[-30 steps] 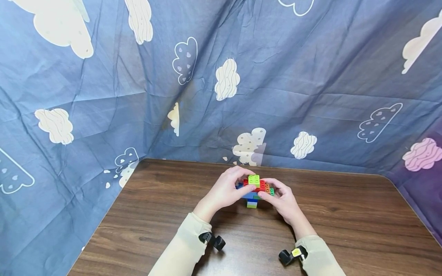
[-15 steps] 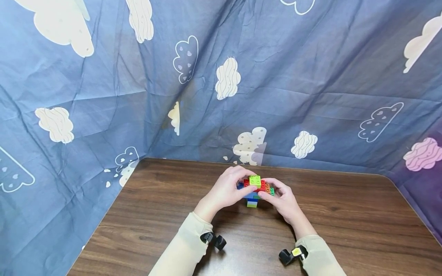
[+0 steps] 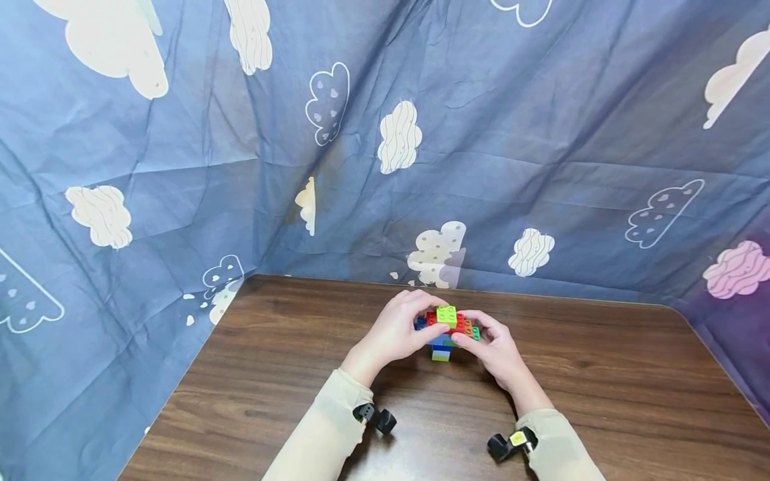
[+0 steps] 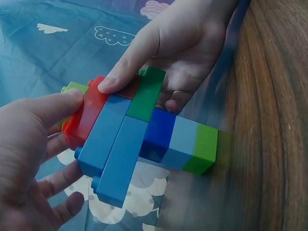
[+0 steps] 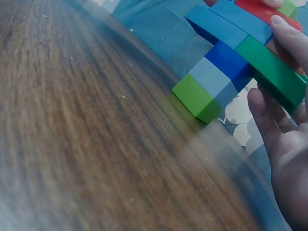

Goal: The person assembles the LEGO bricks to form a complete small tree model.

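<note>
A tower of toy building bricks stands on the table between both hands. Its narrow stem has a lime brick at the bottom, then a light blue brick and a dark blue brick. Wider layers above hold blue bricks, a green brick, an orange one and a red brick. My left hand pinches the lime brick on top between thumb and fingers. From the right, my right hand grips the upper layers, its thumb on the red brick; some of its fingers are hidden behind.
The brown wooden table surrounds the tower. A blue cloth with cloud prints hangs behind the back edge and at the sides. Black wrist cameras sit on both sleeves.
</note>
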A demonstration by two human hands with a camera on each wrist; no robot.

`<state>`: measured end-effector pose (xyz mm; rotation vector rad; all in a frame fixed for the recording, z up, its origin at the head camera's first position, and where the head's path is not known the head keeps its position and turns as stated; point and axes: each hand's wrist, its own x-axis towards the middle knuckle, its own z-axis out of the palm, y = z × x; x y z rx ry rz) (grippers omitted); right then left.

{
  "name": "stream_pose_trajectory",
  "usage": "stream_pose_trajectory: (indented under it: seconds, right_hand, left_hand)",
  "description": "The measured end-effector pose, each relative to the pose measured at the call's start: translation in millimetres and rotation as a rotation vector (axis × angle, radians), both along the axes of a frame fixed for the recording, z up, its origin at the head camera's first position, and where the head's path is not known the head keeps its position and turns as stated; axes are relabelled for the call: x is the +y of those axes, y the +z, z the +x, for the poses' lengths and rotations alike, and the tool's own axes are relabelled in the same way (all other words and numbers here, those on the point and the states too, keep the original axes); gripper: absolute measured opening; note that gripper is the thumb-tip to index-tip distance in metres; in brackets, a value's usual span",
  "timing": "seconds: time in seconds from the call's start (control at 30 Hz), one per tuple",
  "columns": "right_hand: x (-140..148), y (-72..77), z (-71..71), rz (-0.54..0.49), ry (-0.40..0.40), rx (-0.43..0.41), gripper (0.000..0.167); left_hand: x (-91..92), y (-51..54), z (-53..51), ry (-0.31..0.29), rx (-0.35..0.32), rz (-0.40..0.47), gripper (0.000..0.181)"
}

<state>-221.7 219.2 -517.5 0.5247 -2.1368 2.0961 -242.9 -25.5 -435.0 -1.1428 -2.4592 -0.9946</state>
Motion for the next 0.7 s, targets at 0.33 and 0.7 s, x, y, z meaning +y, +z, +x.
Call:
stream_pose_trajectory:
  seconds: [0.33,0.7]
  right_hand:
    - [-0.7,0.2,-0.5,-0.002,-0.011,-0.004,0.036]
    - [-0.2,0.8,-0.8,0.019,-0.040,-0.022,0.039]
  left_hand:
    - [-4.0,-1.8,-1.5,0.015,-0.033,-0.077,0.043]
    - [-23.1,-1.9,-14.3,-0.068,-0.232,-0.040,0.052]
